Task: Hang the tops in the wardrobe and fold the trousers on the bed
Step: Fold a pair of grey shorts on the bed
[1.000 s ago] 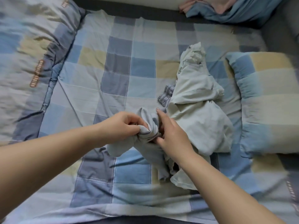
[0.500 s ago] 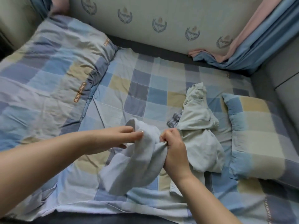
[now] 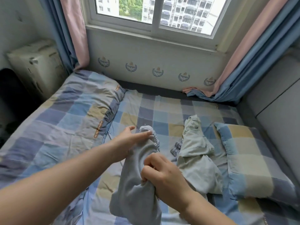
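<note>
Checked bed (image 3: 162,114) under window: trousers (image 3: 138,184), lifted since a second ago, gripped by right hand (image 3: 162,174), left hand (image 3: 129,140) now straight-fingered at waistband, twelve o'clock; folding barely begun.

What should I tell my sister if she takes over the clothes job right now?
Right hand: its grip is bunched around the middle of the grey-blue garment, lifted off the bed.
Left hand: fingers straight, touching the garment's elastic top edge, not gripping.
The pale green clothes lie crumpled on the bed beside the checked pillow, with a small checked piece poking out under them.
Done: nothing folded or hung that can be seen here.
Left: spread out and fold the held piece if it is trousers, sort the pile, and hang the tops. The wardrobe is not in view.
</note>
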